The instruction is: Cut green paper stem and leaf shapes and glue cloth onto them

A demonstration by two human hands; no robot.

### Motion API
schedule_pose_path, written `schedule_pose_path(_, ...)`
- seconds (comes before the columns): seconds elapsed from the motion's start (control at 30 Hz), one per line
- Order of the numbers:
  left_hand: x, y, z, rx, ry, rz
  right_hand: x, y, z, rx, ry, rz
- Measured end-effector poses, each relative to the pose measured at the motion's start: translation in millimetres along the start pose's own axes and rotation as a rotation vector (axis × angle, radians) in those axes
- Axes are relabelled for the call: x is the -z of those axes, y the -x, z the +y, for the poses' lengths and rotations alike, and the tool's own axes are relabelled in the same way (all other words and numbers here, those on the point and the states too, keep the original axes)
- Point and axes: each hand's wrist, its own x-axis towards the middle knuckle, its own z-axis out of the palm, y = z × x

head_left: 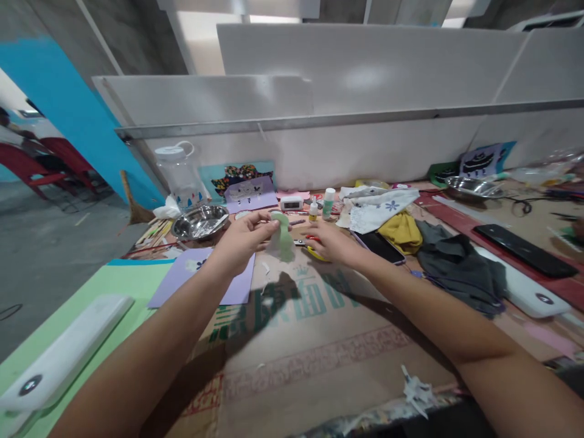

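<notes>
My left hand (244, 240) pinches a pale green piece of paper or cloth (283, 236) that hangs down from the fingers over the cardboard. Close by on the right, my right hand (332, 242) is wrapped round scissors with red and yellow handles (316, 252). Their blades point left, towards the green piece, and I cannot tell whether they touch it. Beneath my left wrist lies a purple card (237, 286) with a dark flower on it. White scraps (266, 267) lie on the printed cardboard (292, 353) below the green piece.
Behind the hands stand a small digital clock (292, 202), a yellow bottle (312, 212) and a green-white bottle (328, 204). A metal bowl (201, 222) and clear jug (177, 173) are at left. Yellow cloth (401, 233), dark cloth (460, 261) and a phone (385, 247) lie right.
</notes>
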Motion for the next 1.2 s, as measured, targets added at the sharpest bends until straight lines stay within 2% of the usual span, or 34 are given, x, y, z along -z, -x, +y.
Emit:
schedule_pose_path(0.03, -3.9, 2, 0, 0.002, 0.003, 0.001, 5, 2, -6, 0.045, -0.083, -0.021)
schedule_pose_path(0.13, -11.2, 7, -5, -0.010, 0.011, 0.028, 13, 8, -27, 0.188, -0.621, -0.201)
schedule_pose_path(0.23, -11.4, 10, -17, -0.032, -0.019, 0.056, 0, 9, -41, 0.082, -0.848, -0.257)
schedule_pose_path(0.3, -8.5, 12, -28, -0.029, -0.047, 0.038, -16, 6, -45, -0.031, -0.974, -0.204)
schedule_pose_path(0.4, -1.3, 15, -43, -0.059, -0.180, -0.090, -36, 1, -43, -0.089, -1.082, -0.072)
schedule_pose_path(0.47, 5.1, 16, -50, -0.138, -0.334, -0.163, -41, 1, -38, -0.088, -1.079, -0.038)
schedule_pose_path(0.57, 16.3, 14, -57, -0.293, -0.478, -0.096, -37, 7, -27, -0.050, -1.038, -0.007)
schedule_pose_path(0.67, 25.4, 9, -70, -0.683, -0.862, -0.096, -30, 18, -11, 0.080, -0.853, 0.064)
schedule_pose_path(0.73, 28.0, 6, -83, -0.897, -1.117, -0.191, -31, 26, 0, 0.214, -0.616, 0.100)
schedule_pose_path(0.77, 28.0, 5, -90, -0.939, -1.182, -0.247, -34, 30, 5, 0.287, -0.496, 0.104)
schedule_pose_path(0.87, 24.4, 5, -103, -0.915, -1.234, -0.364, -46, 37, 17, 0.498, -0.235, 0.048)
schedule_pose_path(0.93, 19.8, 9, -104, -0.820, -1.220, -0.381, -53, 39, 20, 0.579, -0.156, 0.017)
schedule_pose_path(1.07, 6.1, 17, -98, -0.754, -1.146, -0.467, -57, 37, 20, 0.608, -0.145, 0.048)
schedule_pose_path(1.2, -6.2, 18, -105, -0.718, -1.096, -0.399, -56, 36, 20, 0.588, -0.143, 0.059)
